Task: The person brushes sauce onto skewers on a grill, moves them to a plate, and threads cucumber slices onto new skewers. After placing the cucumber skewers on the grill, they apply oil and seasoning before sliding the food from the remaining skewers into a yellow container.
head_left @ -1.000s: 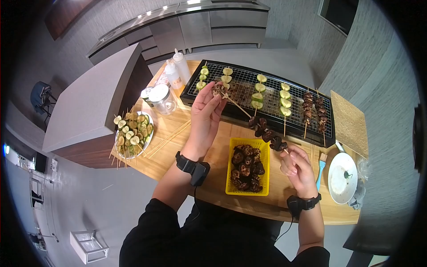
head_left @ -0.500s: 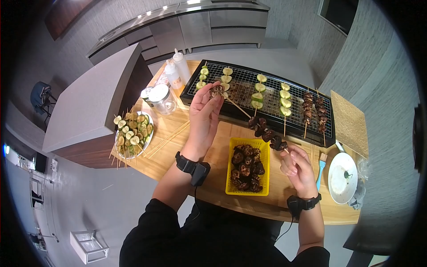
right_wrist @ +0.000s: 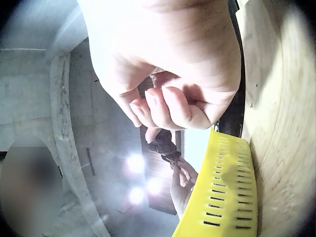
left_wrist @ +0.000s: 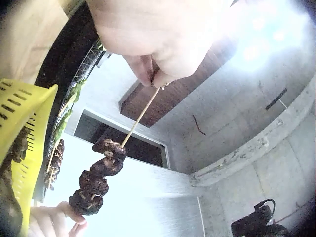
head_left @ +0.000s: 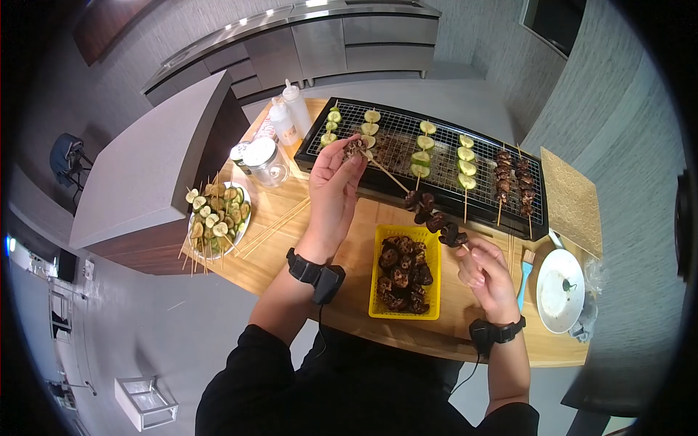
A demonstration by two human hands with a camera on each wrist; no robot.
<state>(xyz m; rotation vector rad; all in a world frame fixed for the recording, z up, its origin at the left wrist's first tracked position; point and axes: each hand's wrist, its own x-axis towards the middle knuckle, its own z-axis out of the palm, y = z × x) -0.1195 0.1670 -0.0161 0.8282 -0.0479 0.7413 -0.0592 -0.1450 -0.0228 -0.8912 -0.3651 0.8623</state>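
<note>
My left hand [head_left: 336,189] is raised in front of the grill and pinches a brown mushroom piece [head_left: 354,148] between thumb and fingers, at the tip of a bamboo skewer [head_left: 389,175]. Several dark mushroom pieces [left_wrist: 94,180] are threaded along the skewer's lower part. At its other end, my right hand [head_left: 490,276] grips the stick just below the lowest piece, fingers curled. The skewer slants above the table, between both hands. Below it stands a yellow basket [head_left: 374,280] with more dark mushrooms [head_left: 400,276] in it.
Behind the hands, a black grill [head_left: 392,192] bears zucchini skewers [head_left: 466,163] and dark skewers [head_left: 502,178]. To the left are a plate of skewers [head_left: 218,218], a jar [head_left: 265,161] and squeeze bottles [head_left: 283,123]. A blue brush [head_left: 525,276] and a white pan [head_left: 550,301] lie right.
Both hands stay nearly in place. The mushroom piece in my left hand has turned slightly, and the threaded pieces have shifted a little to the left.
</note>
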